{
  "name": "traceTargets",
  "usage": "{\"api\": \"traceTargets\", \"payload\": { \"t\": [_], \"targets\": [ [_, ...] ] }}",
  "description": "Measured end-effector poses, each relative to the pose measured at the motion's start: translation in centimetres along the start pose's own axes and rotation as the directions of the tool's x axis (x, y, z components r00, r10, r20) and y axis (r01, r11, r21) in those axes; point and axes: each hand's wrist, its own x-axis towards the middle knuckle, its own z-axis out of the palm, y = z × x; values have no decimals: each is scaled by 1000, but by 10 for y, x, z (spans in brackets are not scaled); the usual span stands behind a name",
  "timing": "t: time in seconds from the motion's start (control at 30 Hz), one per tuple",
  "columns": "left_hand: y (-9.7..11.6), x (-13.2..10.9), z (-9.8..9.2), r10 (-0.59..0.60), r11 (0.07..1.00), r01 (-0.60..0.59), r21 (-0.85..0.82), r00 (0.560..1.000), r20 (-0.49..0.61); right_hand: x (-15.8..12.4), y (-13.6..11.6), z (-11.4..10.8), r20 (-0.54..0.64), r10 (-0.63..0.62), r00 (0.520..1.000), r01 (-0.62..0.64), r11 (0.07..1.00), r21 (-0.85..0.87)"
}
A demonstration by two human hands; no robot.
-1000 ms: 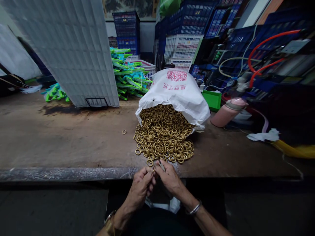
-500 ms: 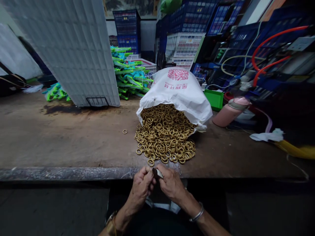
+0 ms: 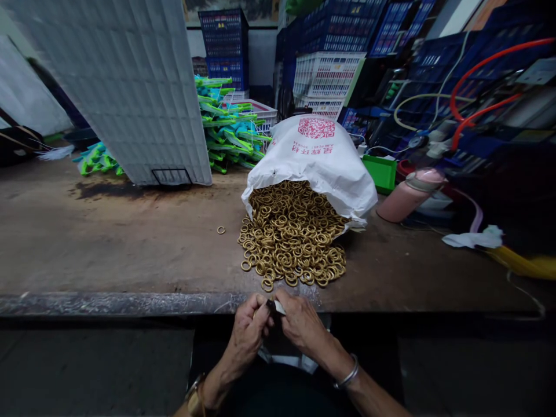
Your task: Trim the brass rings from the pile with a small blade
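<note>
My left hand [image 3: 248, 333] and my right hand [image 3: 302, 323] meet just below the front edge of the brown workbench [image 3: 108, 249]. Both are closed, fingertips pinched together around a small dark and pale piece [image 3: 275, 305] held between them; I cannot make out what it is. Just beyond my fingers lies a heap of brass rings [image 3: 293, 240] spilling from a white sack [image 3: 317, 159] lying on its side. One loose ring [image 3: 221, 230] sits alone to the left of the heap.
A white gridded panel [image 3: 130, 87] leans at the back left, with green and blue plastic parts [image 3: 230, 127] stacked behind it. A pink bottle [image 3: 408, 194], a green box [image 3: 382, 174], red hoses and blue and white crates crowd the back right.
My hands have stayed together at the bench edge, with small finger movements around the little piece. The view has shifted slightly; the ring heap and sack have not moved.
</note>
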Motion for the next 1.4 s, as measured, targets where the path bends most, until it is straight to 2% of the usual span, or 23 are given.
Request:
{"api": "traceTargets", "payload": {
  "t": [0.2,0.33,0.47,0.7,0.87,1.03,1.23,1.4],
  "targets": [
    [2,-16,-5,-130,982,138,-126,989,72,8,-3,0,-36,89,995,-93,982,-167],
    [3,-24,-6,-123,958,163,-238,977,172,19,-1,-1,-120,159,980,-180,964,-195],
    [4,-20,-6,-132,922,178,-343,979,154,26,-7,5,-197,198,960,-233,957,-171],
    [5,-10,-15,-148,810,225,-541,972,182,32,-8,19,-224,206,952,-252,948,-197],
    [6,-3,-17,-233,738,247,-628,967,106,30,5,12,-255,111,961,-125,991,-42],
    [8,4,-11,-192,841,177,-511,981,25,16,11,3,-287,33,957,21,983,183],
    [2,5,-1,-127,919,127,-374,992,25,2,5,-1,-245,-25,969,93,959,268],
    [0,5,2,-55,995,48,-89,995,-87,2,-3,-6,-194,91,977,16,870,492]
  ]
}}
